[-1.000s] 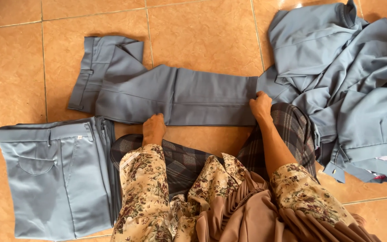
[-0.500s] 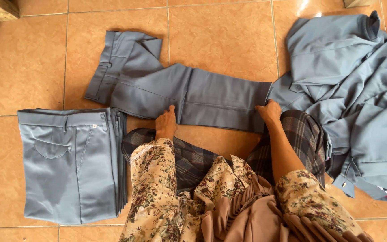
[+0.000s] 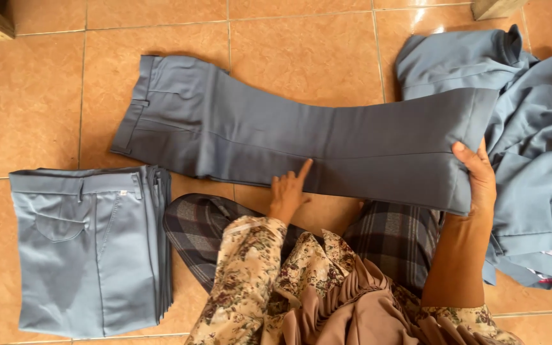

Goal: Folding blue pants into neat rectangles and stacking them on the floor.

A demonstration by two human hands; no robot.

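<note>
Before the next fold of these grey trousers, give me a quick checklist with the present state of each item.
1. Trousers spread lengthwise on the tiled floor: ok.
2. Left hand flat at the near edge, about mid-length: ok.
3. Right hand gripping the hem end, fingers over the cloth: ok.
4. Legs lying one on the other with edges matched: cannot tell, only the top layer shows.
5. Hem end clear of the unfolded pile: not ok, it lies over that pile.
6. Folded stack apart from the waistband: ok, floor shows between them.
</note>
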